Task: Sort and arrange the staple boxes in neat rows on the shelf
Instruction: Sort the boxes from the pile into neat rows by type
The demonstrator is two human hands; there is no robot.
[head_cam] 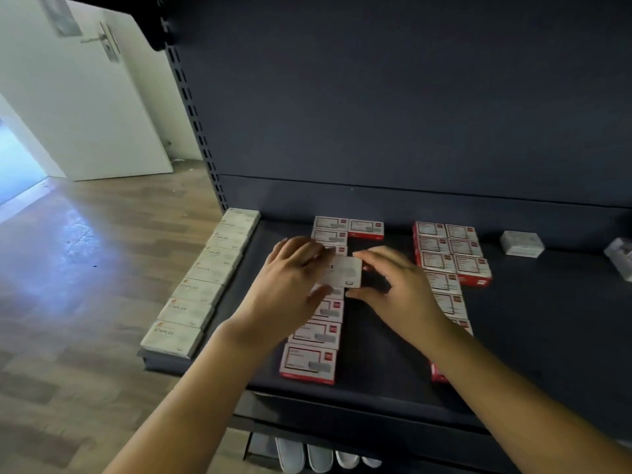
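A white staple box (343, 272) hangs above the dark shelf (533, 330), held between both hands. My left hand (290, 278) grips its left end and my right hand (393, 285) pinches its right end. Under them a column of red-and-white boxes (313, 357) runs from front to back. A second block of red-and-white boxes (451, 258), two wide, lies to the right, partly hidden by my right forearm. A row of white boxes (205, 285) lines the shelf's left edge.
One loose white box (521, 243) lies at the back right, and another pale item (620, 256) sits at the far right edge. The slotted upright (191, 118) stands at the back left. Below the shelf are white shoes (318, 456). Wooden floor (85, 268) lies left.
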